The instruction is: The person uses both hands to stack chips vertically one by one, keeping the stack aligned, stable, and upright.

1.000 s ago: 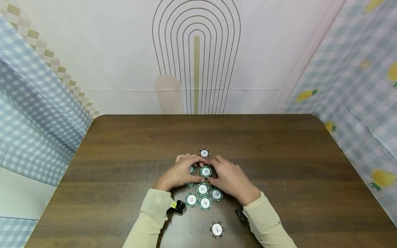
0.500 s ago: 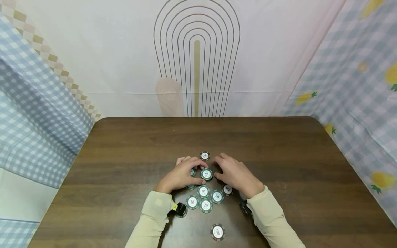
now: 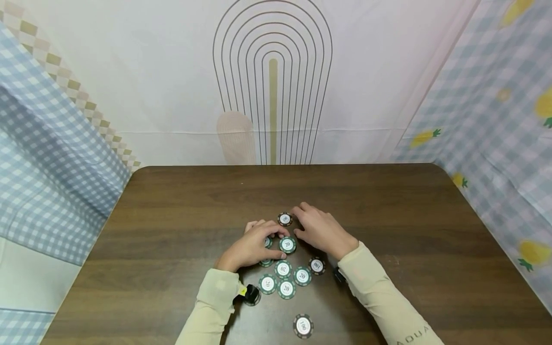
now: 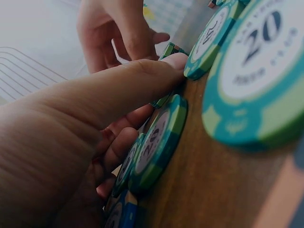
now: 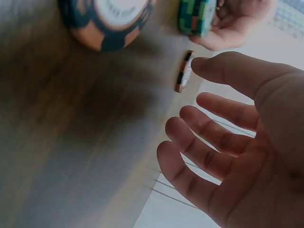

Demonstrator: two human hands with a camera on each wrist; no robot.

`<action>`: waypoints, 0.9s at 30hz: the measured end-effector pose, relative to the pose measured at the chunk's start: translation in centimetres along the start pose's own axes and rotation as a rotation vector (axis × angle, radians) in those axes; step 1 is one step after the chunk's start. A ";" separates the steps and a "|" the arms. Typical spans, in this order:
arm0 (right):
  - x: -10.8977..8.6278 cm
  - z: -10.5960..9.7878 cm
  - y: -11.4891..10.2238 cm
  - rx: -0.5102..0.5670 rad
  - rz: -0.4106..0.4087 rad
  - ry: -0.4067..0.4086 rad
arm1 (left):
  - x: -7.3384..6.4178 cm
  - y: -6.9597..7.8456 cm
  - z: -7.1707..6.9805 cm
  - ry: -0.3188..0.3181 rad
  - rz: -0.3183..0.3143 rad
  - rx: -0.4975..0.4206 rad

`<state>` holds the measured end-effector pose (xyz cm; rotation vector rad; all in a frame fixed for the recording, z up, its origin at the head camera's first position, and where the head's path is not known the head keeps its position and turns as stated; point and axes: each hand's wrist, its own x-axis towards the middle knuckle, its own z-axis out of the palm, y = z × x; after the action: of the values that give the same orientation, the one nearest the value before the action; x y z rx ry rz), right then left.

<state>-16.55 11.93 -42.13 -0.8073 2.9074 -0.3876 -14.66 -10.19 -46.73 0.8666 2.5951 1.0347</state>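
My left hand [image 3: 250,243] curves its thumb and index finger round a small stack of green "20" poker chips [image 3: 287,245]; the right wrist view shows the stack [image 5: 194,18] side-on against the hand. Two more green chips lie partly hidden under that hand. My right hand [image 3: 323,231] hovers with loosely bent fingers, holding nothing. Its fingertips are close beside a black "100" chip [image 3: 284,219] behind the stack. In the right wrist view this black chip [image 5: 185,72] appears just past the thumb.
Several flat green chips [image 3: 283,269] lie in front of the stack. One black chip [image 3: 316,266] is to their right, another [image 3: 303,326] nearer the front. A further chip is half covered by the left wrist camera [image 3: 251,293]. All lie on a brown wooden table [image 3: 194,191].
My right hand has left the green stack and moved back and right, to the far black chip. A black chip it covered now shows. The left hand has stayed at the stack.
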 end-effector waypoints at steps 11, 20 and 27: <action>1.8 0.3 -0.1 -0.031 -0.032 -0.019 | 0.0 -0.1 0.0 0.008 0.007 -0.009; 2.4 0.8 -0.3 -0.052 0.008 0.007 | 0.1 0.0 0.1 0.014 0.014 0.001; 2.7 1.5 -0.2 -0.046 0.042 0.021 | 0.1 -0.1 0.1 0.009 -0.005 0.009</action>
<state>-18.54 10.01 -43.56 -0.7509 2.9576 -0.3289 -14.74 -10.12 -46.88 0.8587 2.6097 1.0290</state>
